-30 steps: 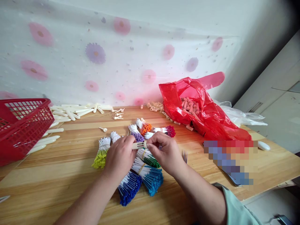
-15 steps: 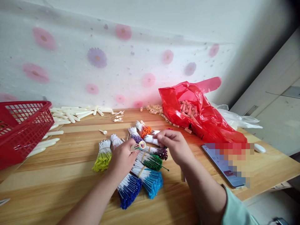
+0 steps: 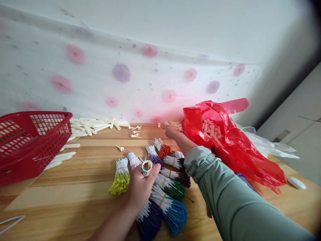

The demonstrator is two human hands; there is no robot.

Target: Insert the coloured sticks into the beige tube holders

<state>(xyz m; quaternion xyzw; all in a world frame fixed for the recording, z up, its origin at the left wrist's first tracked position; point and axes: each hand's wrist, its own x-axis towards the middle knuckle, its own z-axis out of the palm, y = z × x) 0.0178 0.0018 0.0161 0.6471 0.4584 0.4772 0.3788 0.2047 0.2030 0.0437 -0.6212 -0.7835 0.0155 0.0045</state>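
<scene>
My left hand (image 3: 140, 187) is closed around a multicolour pen part (image 3: 146, 169). This is a short whitish sleeve, its round open end facing up with several coloured ends inside. Around that hand lie banded bundles of pen refills, among them yellow-green (image 3: 118, 180), green (image 3: 173, 187), light blue (image 3: 170, 211) and dark blue (image 3: 150, 222). My right hand (image 3: 171, 132) reaches to the back of the table, at a pile of small peach slotted pen sleeves (image 3: 177, 125) beside the red plastic bag (image 3: 240, 157). Its fingers are mostly hidden from me.
A red plastic basket (image 3: 47, 144) stands at the left, with cream pen barrels (image 3: 87, 130) behind and beside it. Small white plug-like pieces (image 3: 135, 135) lie at the back. More sleeves (image 3: 210, 129) fill the red bag. A white oval object (image 3: 296, 182) sits at the right.
My right hand has left the refill bundles and stretched back to the peach sleeves. My left hand still holds the pen part, now tipped more upright. The view has shifted somewhat.
</scene>
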